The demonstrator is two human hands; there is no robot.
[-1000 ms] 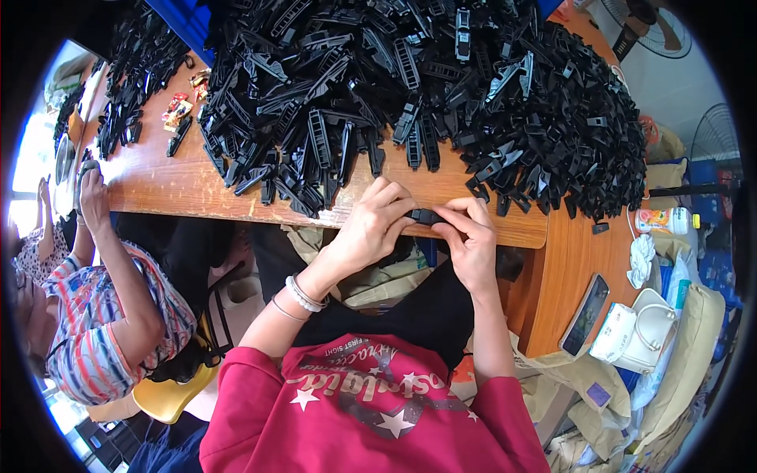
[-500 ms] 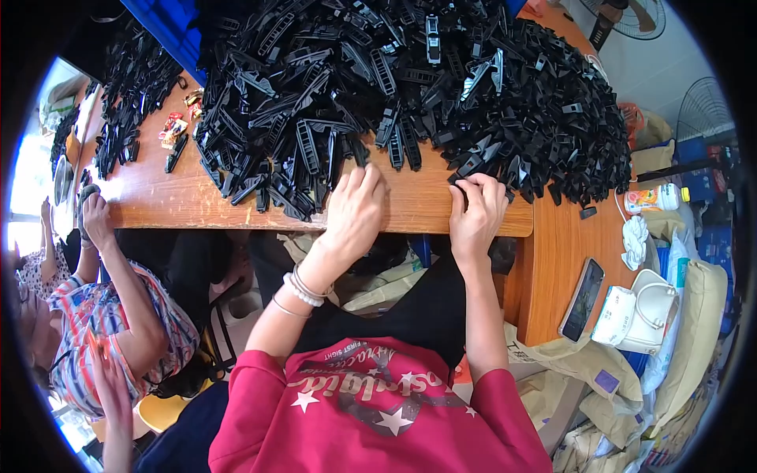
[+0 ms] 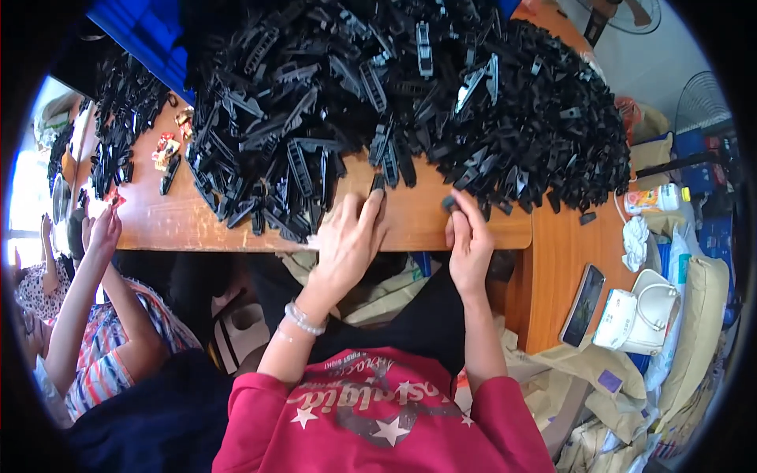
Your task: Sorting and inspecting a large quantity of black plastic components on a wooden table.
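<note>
A big heap of black plastic parts (image 3: pixel 300 102) covers the far part of the wooden table (image 3: pixel 410 217). It holds long slotted pieces on the left and smaller clip-like pieces (image 3: pixel 544 142) on the right. My left hand (image 3: pixel 345 240), a beaded bracelet at its wrist, has its fingers closed on a long black plastic piece (image 3: pixel 378 183) just off the heap's near edge. Between the thumb and index finger of my right hand (image 3: pixel 471 248) is a small dark plastic piece (image 3: pixel 449 202), somewhat blurred. The two pieces are apart.
To the right lie a phone (image 3: pixel 582 306), a white bag (image 3: pixel 654 303), crumpled tissue (image 3: pixel 635 243) and a bottle (image 3: pixel 658 199). Far left are a blue bin (image 3: pixel 146 39) and wrapped sweets (image 3: pixel 165 150). Another person's hands (image 3: pixel 101 232) work at the left table edge.
My left hand has drawn a long black piece from the heap toward me. The right hand has come back left with a small piece. At left, a co-worker's hand has risen to the table.
</note>
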